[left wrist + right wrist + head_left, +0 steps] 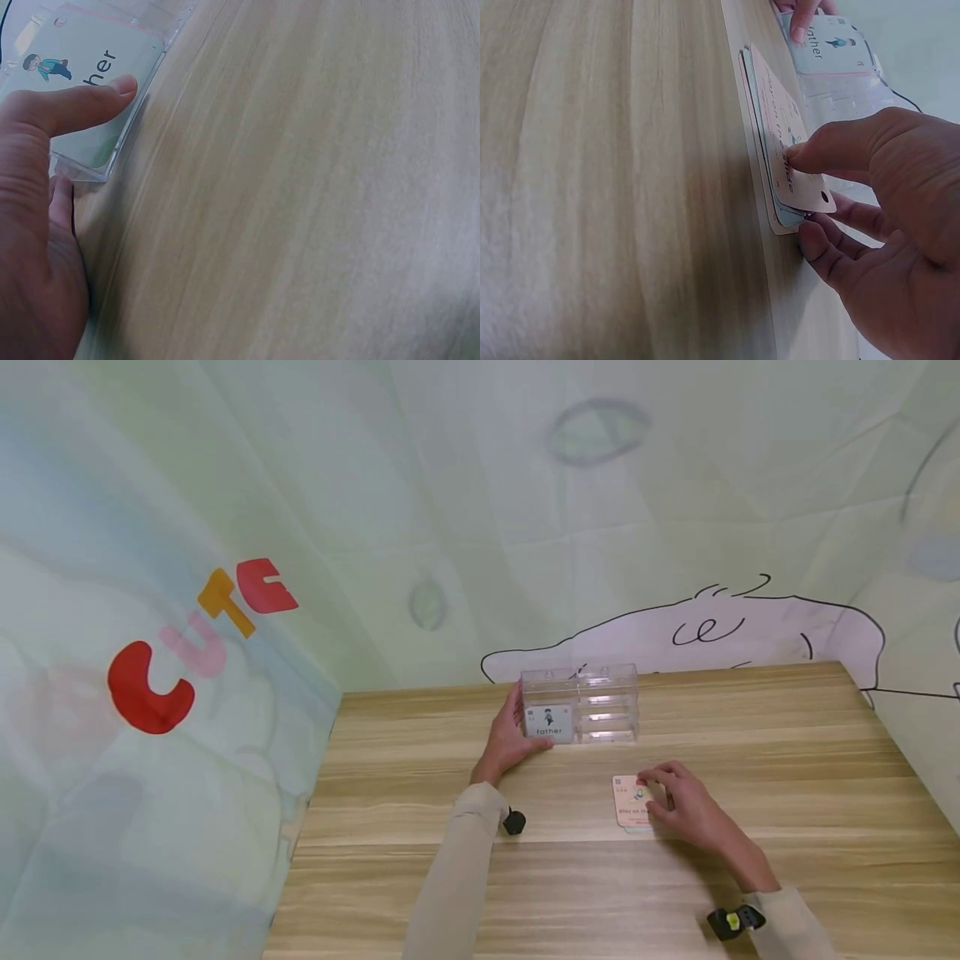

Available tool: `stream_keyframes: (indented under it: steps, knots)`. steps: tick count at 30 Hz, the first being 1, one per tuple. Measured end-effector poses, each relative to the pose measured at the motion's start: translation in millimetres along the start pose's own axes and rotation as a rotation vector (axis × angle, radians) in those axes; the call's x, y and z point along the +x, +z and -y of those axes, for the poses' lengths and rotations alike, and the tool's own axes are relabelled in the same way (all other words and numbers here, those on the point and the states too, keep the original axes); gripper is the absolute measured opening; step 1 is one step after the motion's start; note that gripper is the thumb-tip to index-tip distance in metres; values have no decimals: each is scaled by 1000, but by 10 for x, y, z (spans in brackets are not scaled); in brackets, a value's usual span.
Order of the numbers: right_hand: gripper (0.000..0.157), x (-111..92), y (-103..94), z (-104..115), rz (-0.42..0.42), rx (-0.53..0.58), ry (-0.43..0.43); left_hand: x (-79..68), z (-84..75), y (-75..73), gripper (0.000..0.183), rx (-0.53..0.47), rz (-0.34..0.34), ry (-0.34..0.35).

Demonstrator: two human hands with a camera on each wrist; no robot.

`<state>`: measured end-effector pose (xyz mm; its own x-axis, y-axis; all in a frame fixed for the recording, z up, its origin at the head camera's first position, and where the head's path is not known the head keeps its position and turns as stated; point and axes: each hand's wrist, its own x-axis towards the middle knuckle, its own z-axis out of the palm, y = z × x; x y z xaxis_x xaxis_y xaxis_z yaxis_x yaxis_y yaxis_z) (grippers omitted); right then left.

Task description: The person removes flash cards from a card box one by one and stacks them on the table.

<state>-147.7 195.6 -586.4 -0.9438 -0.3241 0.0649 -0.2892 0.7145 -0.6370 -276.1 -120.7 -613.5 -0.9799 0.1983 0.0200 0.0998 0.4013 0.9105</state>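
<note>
A clear plastic card rack with two columns of slots stands at the table's back edge. In its left column sits a card reading "father" with a small cartoon figure. My left hand grips the rack's left side, the thumb lying across the front of the card and the other fingers partly hidden behind. Nearer to me lies a small stack of flashcards, its pink top card reading "play on the" slide. My right hand pinches that top card at its right edge, thumb above and fingertips below; its corner is slightly raised.
The wood-grain table extends around both hands. Behind it hangs a printed fabric backdrop with cartoon lines, and the letters "CUTE" appear on the left side. Small black devices are worn at both wrists.
</note>
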Motion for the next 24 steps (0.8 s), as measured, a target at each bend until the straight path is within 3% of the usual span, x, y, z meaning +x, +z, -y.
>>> stream_keyframes:
  steps: [24]
  knots:
    - [39, 33, -9, -40, 19, 2, -26, 12, 4, -6, 127, -8, 7, 7]
